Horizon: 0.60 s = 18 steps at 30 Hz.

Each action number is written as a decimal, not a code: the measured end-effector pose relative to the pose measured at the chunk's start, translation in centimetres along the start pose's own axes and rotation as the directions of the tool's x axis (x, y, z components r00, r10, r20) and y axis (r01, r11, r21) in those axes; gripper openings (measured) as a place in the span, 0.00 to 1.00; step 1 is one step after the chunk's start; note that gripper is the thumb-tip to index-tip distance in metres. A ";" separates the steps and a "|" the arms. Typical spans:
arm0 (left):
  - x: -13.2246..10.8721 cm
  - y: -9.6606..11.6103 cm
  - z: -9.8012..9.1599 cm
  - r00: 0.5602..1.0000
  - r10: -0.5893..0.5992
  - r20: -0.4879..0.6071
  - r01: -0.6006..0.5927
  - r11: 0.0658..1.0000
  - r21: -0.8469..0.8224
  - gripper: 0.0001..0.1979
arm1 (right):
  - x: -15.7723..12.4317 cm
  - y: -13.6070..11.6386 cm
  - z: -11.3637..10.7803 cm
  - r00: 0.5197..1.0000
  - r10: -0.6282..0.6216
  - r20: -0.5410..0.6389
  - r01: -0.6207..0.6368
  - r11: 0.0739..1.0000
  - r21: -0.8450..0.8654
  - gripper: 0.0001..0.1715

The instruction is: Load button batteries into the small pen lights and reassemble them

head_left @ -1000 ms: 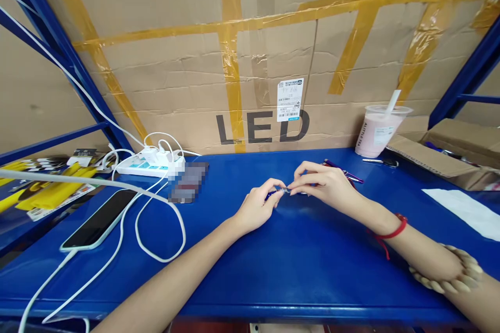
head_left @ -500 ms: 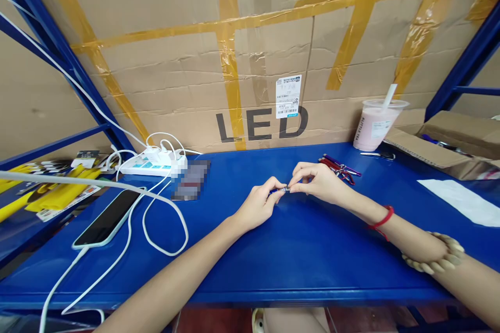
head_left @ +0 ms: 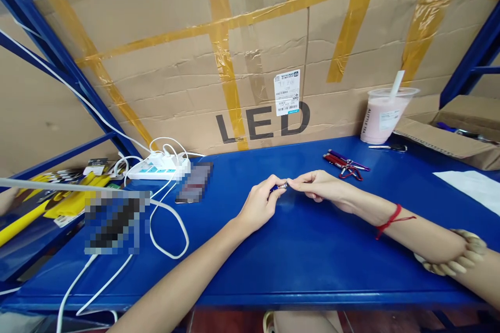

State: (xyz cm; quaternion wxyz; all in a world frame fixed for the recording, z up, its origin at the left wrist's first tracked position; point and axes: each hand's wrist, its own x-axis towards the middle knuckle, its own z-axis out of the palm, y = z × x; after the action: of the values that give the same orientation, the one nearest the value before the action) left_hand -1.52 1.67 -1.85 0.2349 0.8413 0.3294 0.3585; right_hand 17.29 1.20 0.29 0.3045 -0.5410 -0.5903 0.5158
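Observation:
My left hand (head_left: 261,199) pinches a small blue tube (head_left: 276,188) with a silvery end, held low over the blue tabletop (head_left: 304,250). At that silvery end the thumb of my right hand (head_left: 318,185) touches, its fingers curled in; whether it grips a separate little part I cannot make out. Most of the tube is hidden by my left fingers. Beyond my right hand lie a few slim red and purple tubes (head_left: 339,158) with a red carabiner clip (head_left: 350,172).
A power strip (head_left: 156,170) with white cables and two blurred-out dark phone-like items (head_left: 195,182) occupy the left. Back right stand a pink drink cup (head_left: 385,117), a small key-like item (head_left: 390,148) and an open carton (head_left: 469,135). White paper (head_left: 469,187) lies right.
My right hand has turned: its fingers, arched over the tube's end before, are now lower and curled, with the thumb on top. My left hand keeps its pinch. The view has shifted slightly.

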 end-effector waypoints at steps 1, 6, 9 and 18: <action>0.0 0.0 0.0 1.000 -0.008 0.008 0.008 1.000 -0.002 0.07 | 0.1 0.0 -0.1 1.000 0.020 0.003 -0.020 1.000 0.013 0.33; 0.3 0.1 0.2 1.000 0.006 0.022 -0.006 1.000 0.007 0.11 | 0.4 0.2 -0.2 0.998 0.057 -0.005 -0.057 0.998 0.022 0.31; 0.4 0.1 0.3 1.000 0.011 0.017 -0.011 0.999 0.035 0.12 | 0.4 0.2 0.2 0.998 0.021 -0.059 -0.022 1.000 -0.012 0.30; 0.7 0.0 0.3 0.991 -0.131 -0.043 0.135 0.980 0.144 0.10 | 0.1 -0.1 -0.5 0.799 -0.559 -0.221 0.300 0.690 -0.659 0.24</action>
State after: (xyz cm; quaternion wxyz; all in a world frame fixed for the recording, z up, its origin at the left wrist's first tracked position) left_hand -0.87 2.08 -1.73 0.1903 0.8264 0.4142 0.3306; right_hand 17.74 1.43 0.47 0.3496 -0.5451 -0.7564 0.0925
